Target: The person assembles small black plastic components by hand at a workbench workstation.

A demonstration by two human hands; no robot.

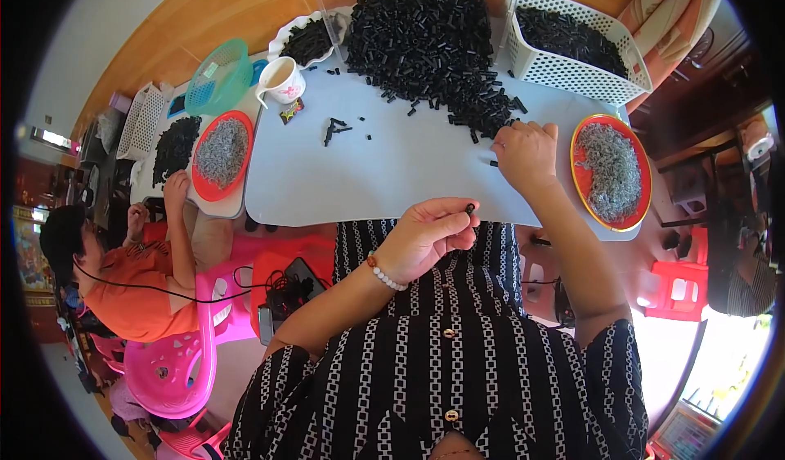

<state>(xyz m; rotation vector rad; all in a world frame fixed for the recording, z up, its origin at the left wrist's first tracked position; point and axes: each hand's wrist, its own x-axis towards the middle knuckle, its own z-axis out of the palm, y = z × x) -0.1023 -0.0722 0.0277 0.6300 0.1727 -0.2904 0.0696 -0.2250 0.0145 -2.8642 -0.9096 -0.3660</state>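
Observation:
My left hand (437, 235), with a beaded bracelet at its wrist, is closed in front of my body near the table's front edge. Between its thumb and forefinger it pinches a small black tube (470, 208), end up. Farther right, my right hand (526, 156) reaches over the table with curled fingers at the near right edge of a large pile of black tubes (417, 39). Its fingertips are partly hidden, so what they hold cannot be made out. One loose black tube (494, 163) lies beside that hand.
Plates of small clear-grey pieces stand at right (609, 174) and left (221, 153). A white basket (564, 76) sits at back right. A mug (284, 82), a scalloped dish (282, 35) and a few loose black pieces (334, 129) are leftward. A co-worker (131, 288) in orange sits at left.

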